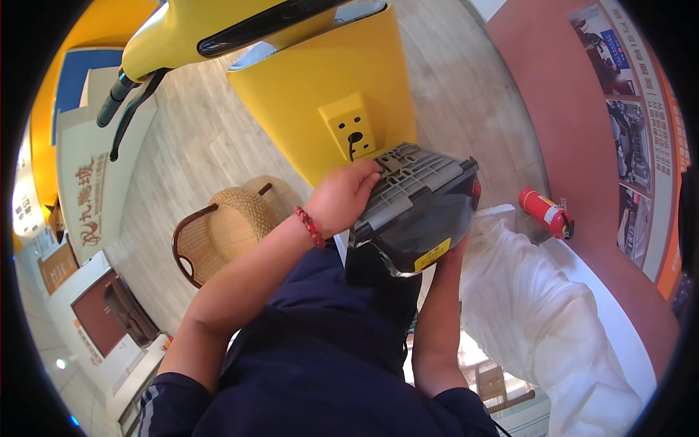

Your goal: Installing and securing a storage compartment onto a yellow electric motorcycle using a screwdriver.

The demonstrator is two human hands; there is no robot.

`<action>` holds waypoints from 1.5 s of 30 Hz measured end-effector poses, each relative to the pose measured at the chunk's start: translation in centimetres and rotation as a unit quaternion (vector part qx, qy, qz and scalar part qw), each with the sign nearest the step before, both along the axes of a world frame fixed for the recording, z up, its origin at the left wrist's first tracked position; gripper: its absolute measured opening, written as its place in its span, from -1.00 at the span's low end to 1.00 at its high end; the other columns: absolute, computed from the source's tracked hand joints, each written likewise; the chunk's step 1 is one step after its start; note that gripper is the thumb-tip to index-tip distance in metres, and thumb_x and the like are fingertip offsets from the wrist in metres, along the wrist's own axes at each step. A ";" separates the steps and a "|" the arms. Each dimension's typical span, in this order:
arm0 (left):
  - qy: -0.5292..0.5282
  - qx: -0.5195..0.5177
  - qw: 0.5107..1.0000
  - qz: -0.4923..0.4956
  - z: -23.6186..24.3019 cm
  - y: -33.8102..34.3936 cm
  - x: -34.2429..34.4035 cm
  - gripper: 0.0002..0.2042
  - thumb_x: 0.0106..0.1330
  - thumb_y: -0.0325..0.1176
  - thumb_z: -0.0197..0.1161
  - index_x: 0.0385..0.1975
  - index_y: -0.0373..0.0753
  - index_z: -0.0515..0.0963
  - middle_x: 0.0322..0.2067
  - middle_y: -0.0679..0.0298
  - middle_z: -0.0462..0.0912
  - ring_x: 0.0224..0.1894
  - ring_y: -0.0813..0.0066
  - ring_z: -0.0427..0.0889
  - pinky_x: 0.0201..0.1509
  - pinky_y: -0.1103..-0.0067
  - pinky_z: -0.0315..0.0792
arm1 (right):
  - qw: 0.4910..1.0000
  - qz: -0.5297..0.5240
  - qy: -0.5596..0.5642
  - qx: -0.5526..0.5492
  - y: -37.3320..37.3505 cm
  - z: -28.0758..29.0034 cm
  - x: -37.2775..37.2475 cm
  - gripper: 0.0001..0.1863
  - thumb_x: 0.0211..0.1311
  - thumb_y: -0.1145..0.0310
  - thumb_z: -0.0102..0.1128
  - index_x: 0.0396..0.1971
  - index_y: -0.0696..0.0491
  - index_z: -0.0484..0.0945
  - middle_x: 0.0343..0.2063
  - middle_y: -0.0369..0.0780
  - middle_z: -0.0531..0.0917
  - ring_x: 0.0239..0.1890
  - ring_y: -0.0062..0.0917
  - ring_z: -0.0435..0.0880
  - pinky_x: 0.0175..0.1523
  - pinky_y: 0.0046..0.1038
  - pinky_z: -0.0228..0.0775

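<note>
A black plastic housing (422, 229) with a grey ribbed plate (411, 182) on top and a yellow label is tilted in front of my body. My left hand (346, 193), with a red bead bracelet at the wrist, is closed at the plate's left edge; what its fingers pinch is hidden. My right hand (456, 255) holds the housing from below at its right side, its fingers mostly hidden behind it. Just beyond, a short black cable (352, 149) comes out of a hole in a raised yellow socket plate (348, 124) on a scooter's yellow front panel (313, 95) and passes behind my left hand.
The scooter's handlebar grip and brake lever (135, 109) jut out at the upper left. A woven chair (237, 222) stands left of my arm. To the right are a white sheet (531, 306), a red fire extinguisher (542, 211) and a reddish wall (568, 131) with photos.
</note>
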State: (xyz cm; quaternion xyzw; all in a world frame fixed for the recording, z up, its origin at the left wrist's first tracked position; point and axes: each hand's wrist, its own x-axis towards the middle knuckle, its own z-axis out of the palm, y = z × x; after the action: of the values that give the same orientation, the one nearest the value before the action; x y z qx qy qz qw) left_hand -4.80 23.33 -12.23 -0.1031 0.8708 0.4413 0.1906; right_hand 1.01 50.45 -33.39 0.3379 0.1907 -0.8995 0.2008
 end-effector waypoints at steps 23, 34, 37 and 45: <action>-0.085 0.173 0.980 0.044 -5.1 -1.0 0.0 -0.78 0.34 -0.30 -0.07 -0.36 -0.33 0.42 -0.54 0.29 0.42 -0.42 0.52 0.42 -0.26 0.58 0.34 | 0.986 0.042 -0.071 0.142 3.4 6.1 -0.6 -0.34 0.26 -0.19 -0.29 0.17 0.01 0.22 0.09 -0.19 0.40 0.11 -0.31 0.38 0.19 -0.27 0.22; -0.039 0.110 0.990 0.081 -7.4 -1.8 -0.6 -0.78 0.31 -0.29 -0.03 -0.32 -0.31 0.48 -0.48 0.21 0.49 -0.40 0.42 0.46 -0.30 0.55 0.35 | 0.980 0.062 -0.117 0.151 2.7 7.6 0.9 -0.32 0.23 -0.23 -0.29 0.17 -0.03 0.23 0.10 -0.22 0.40 0.12 -0.31 0.37 0.18 -0.28 0.23; 0.003 0.212 0.968 0.136 -6.7 -2.3 -1.1 -0.81 0.34 -0.32 -0.05 -0.27 -0.28 0.47 -0.59 0.41 0.38 -0.56 0.69 0.33 -0.48 0.68 0.25 | 0.984 0.048 -0.100 0.136 2.4 8.0 0.7 -0.36 0.22 -0.21 -0.22 0.11 -0.04 0.30 0.04 -0.25 0.46 0.06 -0.33 0.44 0.11 -0.29 0.32; 0.003 0.320 0.869 0.379 -5.7 -2.6 1.8 -0.82 0.37 -0.34 -0.06 -0.24 -0.27 0.44 -0.66 0.50 0.28 -0.65 0.78 0.24 -0.58 0.79 0.17 | 0.981 0.049 -0.098 0.163 1.7 9.7 -0.9 -0.35 0.20 -0.20 -0.16 0.14 -0.04 0.28 0.07 -0.22 0.43 0.09 -0.31 0.41 0.14 -0.27 0.27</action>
State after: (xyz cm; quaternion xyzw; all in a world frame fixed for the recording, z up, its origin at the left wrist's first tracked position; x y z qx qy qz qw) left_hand -2.96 20.75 -17.96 -0.3570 0.5767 0.7343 0.0291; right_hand 0.15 52.17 -23.71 0.4426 0.3308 -0.8080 0.2043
